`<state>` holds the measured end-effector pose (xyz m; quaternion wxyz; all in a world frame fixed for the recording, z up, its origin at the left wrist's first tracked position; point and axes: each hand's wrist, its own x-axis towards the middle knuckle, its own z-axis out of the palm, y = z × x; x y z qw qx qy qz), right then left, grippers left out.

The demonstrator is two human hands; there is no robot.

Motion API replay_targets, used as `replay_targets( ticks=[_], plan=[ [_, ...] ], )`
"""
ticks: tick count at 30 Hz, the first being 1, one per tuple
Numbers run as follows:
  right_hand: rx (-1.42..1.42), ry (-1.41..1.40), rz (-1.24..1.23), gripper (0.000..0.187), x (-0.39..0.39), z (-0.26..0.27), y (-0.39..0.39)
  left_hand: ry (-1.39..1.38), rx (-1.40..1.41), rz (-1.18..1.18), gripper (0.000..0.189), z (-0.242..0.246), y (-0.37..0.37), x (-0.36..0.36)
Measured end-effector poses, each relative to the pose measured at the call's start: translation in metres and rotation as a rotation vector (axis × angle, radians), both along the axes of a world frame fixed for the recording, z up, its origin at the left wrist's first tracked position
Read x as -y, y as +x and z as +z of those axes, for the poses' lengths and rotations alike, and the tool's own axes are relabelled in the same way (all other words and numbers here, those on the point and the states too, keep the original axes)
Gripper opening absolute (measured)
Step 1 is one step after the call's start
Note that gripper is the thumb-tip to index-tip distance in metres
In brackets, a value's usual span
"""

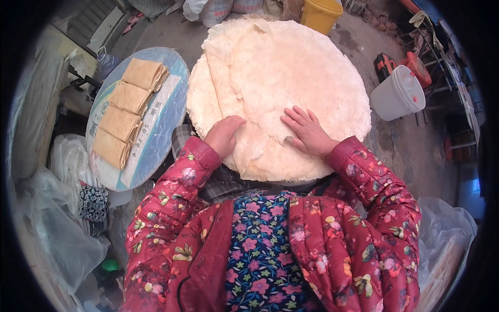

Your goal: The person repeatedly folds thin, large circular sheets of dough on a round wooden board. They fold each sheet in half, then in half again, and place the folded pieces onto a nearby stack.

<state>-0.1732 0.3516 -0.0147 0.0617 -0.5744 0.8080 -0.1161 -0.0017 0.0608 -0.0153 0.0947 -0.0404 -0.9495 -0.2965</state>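
A large round stack of thin flatbread sheets [304, 74] lies before me, its top sheet creased and partly folded over at the left. My left hand [225, 134] rests on the near left part, fingers bent over the folded layer; whether they pinch it is hidden. Flat on the top sheet lies my right hand [306, 132], fingers spread, with nothing held. To the left, a round blue and white board [167, 105] bears a row of several folded flatbread packets [130, 95].
A white bucket [390, 93] stands at the right, near a red and black tool or case [385, 66]. A yellow bucket [321, 15] and sacks [214, 11] are beyond the stack. Clear plastic bags [62, 230] lie at the lower left, and another plastic bag [444, 218] at the right.
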Motion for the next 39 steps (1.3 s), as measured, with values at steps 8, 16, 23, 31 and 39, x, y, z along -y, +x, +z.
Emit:
replay_targets(
  ticks=[8, 16, 23, 31, 39],
  plan=[
    [-0.031, -0.024, 0.009, 0.067, -0.002, -0.003, 0.002, -0.244, -0.033, -0.261, 0.050, 0.004, 0.018, 0.001],
    [0.225, -0.146, 0.226, 0.047, -0.024, -0.001, -0.044, -0.420, -0.090, -0.373, 0.057, 0.006, 0.024, 0.010],
    [-0.123, -0.128, 0.182, 0.052, -0.032, -0.007, -0.022, -0.343, -0.040, -0.340, 0.056, 0.030, -0.005, -0.004],
    [0.000, -0.124, 0.182, 0.047, -0.034, 0.007, -0.045, -0.397, -0.023, -0.324, 0.052, -0.008, -0.034, -0.010],
    [-0.151, -0.108, 0.374, 0.045, -0.025, 0.027, -0.045, -0.235, -0.056, -0.307, 0.048, -0.019, -0.032, 0.001]
  ],
)
